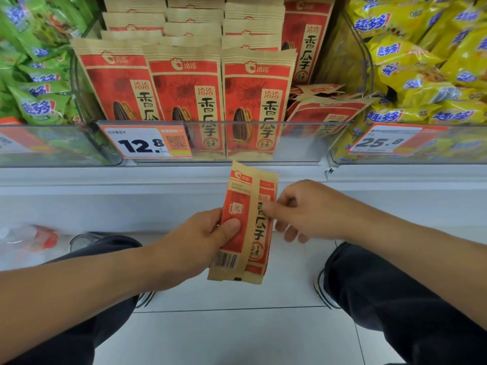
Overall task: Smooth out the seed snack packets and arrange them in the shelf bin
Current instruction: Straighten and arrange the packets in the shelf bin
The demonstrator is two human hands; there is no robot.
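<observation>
A seed packet [243,225], folded lengthwise, stands upright below the shelf bin [263,143], long axis near to far, logo end far. The left hand [203,241] grips its left edge, thumb pressing the front. The right hand [300,209] pinches its right edge, other fingers loosely curled.

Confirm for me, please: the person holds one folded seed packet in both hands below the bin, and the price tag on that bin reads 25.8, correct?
Not quite. The head view shows the left hand and right hand holding the folded seed packet below the bin, but that bin's price tag reads 12.8. The 25.8 tag belongs to the neighbouring bin of yellow packets.
</observation>
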